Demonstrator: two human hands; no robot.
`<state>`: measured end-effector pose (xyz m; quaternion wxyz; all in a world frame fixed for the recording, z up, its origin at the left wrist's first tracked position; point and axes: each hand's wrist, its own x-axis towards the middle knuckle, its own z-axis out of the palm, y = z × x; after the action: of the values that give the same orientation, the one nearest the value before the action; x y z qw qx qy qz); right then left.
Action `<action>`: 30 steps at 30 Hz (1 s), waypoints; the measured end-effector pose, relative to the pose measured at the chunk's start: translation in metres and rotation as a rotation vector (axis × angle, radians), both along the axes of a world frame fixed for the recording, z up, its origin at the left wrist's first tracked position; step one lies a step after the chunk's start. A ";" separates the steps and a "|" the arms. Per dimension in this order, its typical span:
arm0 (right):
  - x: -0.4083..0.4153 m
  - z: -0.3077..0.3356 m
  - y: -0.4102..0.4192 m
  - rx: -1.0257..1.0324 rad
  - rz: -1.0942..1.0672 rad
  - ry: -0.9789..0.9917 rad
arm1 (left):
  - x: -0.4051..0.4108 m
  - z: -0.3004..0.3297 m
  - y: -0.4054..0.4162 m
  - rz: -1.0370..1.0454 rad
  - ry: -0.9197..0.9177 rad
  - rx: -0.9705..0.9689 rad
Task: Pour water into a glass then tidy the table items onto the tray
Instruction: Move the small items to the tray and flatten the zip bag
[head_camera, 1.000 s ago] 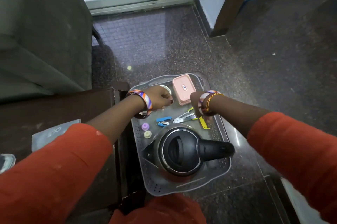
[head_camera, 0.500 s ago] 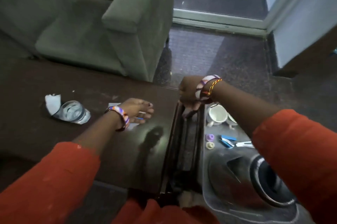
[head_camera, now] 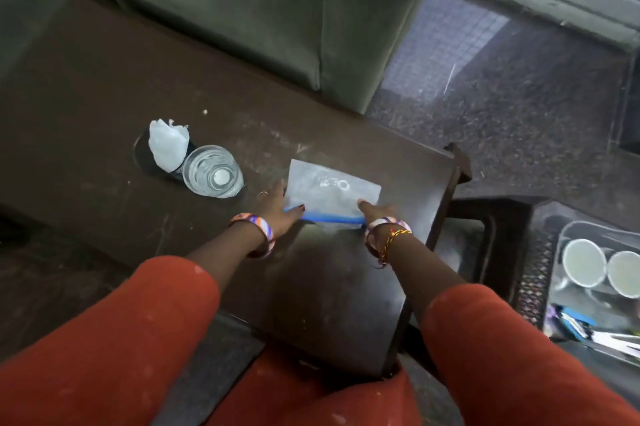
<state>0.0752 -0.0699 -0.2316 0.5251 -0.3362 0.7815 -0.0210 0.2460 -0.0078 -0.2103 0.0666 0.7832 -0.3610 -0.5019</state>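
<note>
Left grip (head_camera: 277, 205) & right grip (head_camera: 375, 212) are both lying flat w/ fingers spread on the near edge of a clear zip bag (head_camera: 332, 191) on the desk (head_camera: 104, 79), not clenching it. Glass (head_camera: 212, 171) of water is sitting just left; tray (head_camera: 568, 235) is off to the right.

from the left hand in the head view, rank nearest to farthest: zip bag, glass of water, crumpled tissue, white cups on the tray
1. zip bag: touching the left hand, just to its right
2. glass of water: to the hand's left on the table
3. crumpled tissue: beyond the glass, farther left
4. white cups: far right, in the tray
</note>
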 end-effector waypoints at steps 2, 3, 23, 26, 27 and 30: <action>0.008 -0.013 0.004 -0.048 -0.155 -0.003 | 0.008 -0.018 -0.012 0.173 0.116 0.054; 0.011 -0.018 0.005 -0.067 -0.193 0.001 | 0.010 -0.023 -0.017 0.262 0.160 0.067; -0.126 0.180 -0.052 -0.282 -0.454 -0.315 | -0.097 0.122 -0.099 0.247 0.618 -0.123; -0.188 0.216 -0.052 -0.304 -0.412 -0.254 | -0.153 0.152 -0.102 0.260 0.710 -0.137; -0.210 0.227 -0.050 -0.311 -0.394 -0.220 | -0.173 0.160 -0.103 0.254 0.728 -0.146; -0.277 0.251 -0.042 -0.339 -0.358 -0.180 | -0.233 0.178 -0.102 0.163 0.730 -0.174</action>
<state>-0.2014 -0.1121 0.0197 0.5165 -0.2723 0.7641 -0.2741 0.0135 -0.1098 -0.0326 0.2968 0.5705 -0.2915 -0.7082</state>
